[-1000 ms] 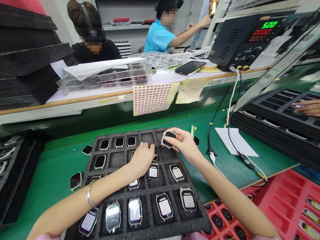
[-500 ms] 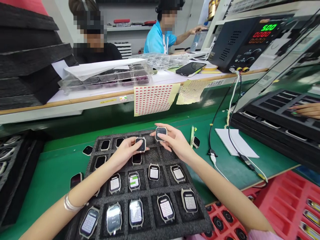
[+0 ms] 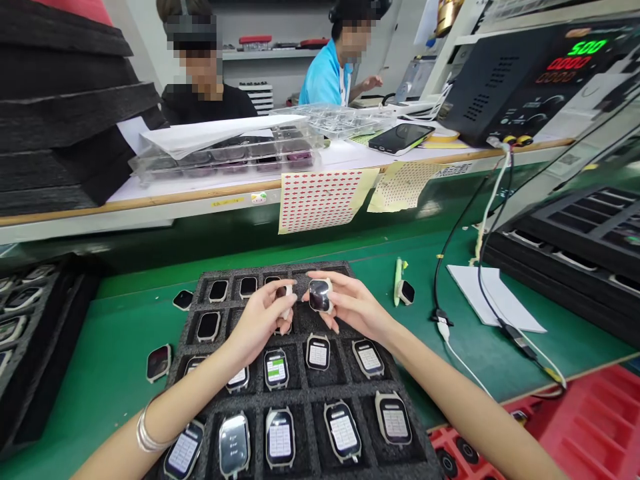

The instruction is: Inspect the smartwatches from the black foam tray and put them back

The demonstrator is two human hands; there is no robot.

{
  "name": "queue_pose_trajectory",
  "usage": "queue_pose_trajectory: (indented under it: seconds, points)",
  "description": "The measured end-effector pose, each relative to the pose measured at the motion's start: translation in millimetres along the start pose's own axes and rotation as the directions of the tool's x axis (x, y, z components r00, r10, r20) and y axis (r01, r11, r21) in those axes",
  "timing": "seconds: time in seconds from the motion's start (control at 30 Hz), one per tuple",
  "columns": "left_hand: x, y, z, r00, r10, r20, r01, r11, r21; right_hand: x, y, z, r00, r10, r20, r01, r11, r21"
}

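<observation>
Both hands are up over the far end of the foam tray [image 3: 299, 363], which sits on the green bench [image 3: 115, 347] close to its near edge. The right hand [image 3: 353, 308] is pinching a watch [image 3: 319, 295] by its sides. Its dark screen is tipped up toward the camera, and its long axis runs roughly from near edge to far edge, leaning a touch left. The left hand [image 3: 260, 320] has its fingertips closed round a second watch [image 3: 286, 294], but that one's edge-on and mostly buried in fingers, so I can't really call which way its face points. Half a second back the left one was showing its black screen; now it's rolled away. The hands have also drifted together, so the two pieces sit just beside each other. Lit-up watches [image 3: 318, 352] fill the tray's near rows.
</observation>
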State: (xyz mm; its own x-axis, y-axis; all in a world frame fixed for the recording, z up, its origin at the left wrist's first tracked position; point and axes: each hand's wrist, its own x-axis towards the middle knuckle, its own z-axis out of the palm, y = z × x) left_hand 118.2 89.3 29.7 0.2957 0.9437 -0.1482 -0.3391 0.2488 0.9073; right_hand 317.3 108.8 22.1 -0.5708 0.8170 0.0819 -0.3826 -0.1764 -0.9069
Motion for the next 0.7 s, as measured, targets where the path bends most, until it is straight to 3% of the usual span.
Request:
queue_pose_trajectory:
  seconds: [0.17, 0.33, 0.57, 0.7]
  points:
    - [-11, -9, 9, 0.997, 0.058, 0.055, -0.072, 0.954, 0.291, -2, -1, 1, 0.999, 0.019, 0.048, -0.022, 0.998, 0.052]
    - [-12, -17, 3, 0.959, 0.275, 0.066, -0.266, 0.796, 0.544, -6, 2, 2, 0.998, 0.045, 0.049, -0.048, 0.997, 0.064]
    - [-10, -19, -2, 0.943, 0.320, 0.086, -0.301, 0.717, 0.629, -6, 4, 2, 0.999, 0.041, 0.030, -0.043, 0.996, 0.076]
    - [-12, -15, 0, 0.954, 0.273, 0.124, -0.285, 0.693, 0.662, -7, 2, 2, 0.999, 0.046, 0.008, -0.047, 0.998, 0.051]
